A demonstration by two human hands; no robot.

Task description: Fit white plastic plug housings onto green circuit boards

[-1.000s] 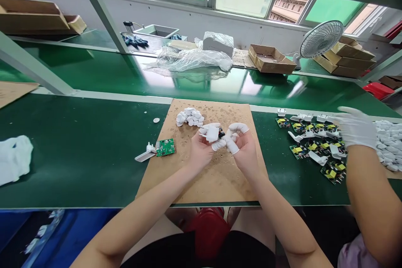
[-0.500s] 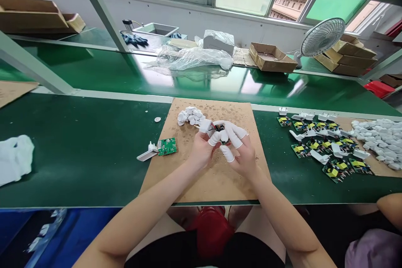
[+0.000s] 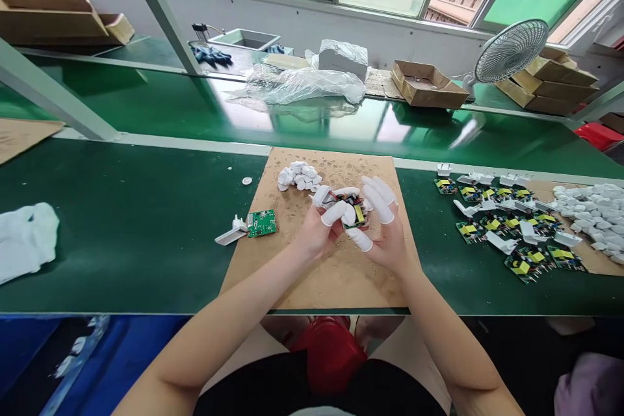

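Note:
My left hand (image 3: 318,233), with white finger cots on its fingers, grips a circuit board (image 3: 360,214) with a yellow component. A white plug part (image 3: 322,196) is wired to this board and sits by the left fingers. Under the left thumb, a small white disc (image 3: 349,214) lies against the board. My right hand (image 3: 392,237), also in finger cots, is spread at the board's right side, its thumb close to the lower edge; whether it touches is unclear. Behind the hands, a pile of white discs (image 3: 299,177) rests on a cardboard sheet (image 3: 312,283).
Left of the sheet lies a green board (image 3: 262,223) with a white plug part (image 3: 233,232). Several boards (image 3: 529,263) with yellow components stand in rows at right, beside a heap of white pieces (image 3: 592,214). A white cloth glove (image 3: 28,240) lies far left.
My right hand has drawn away to the right and its fingers have spread, baring the board's yellow component. My left hand still holds the board. The view has shifted slightly.

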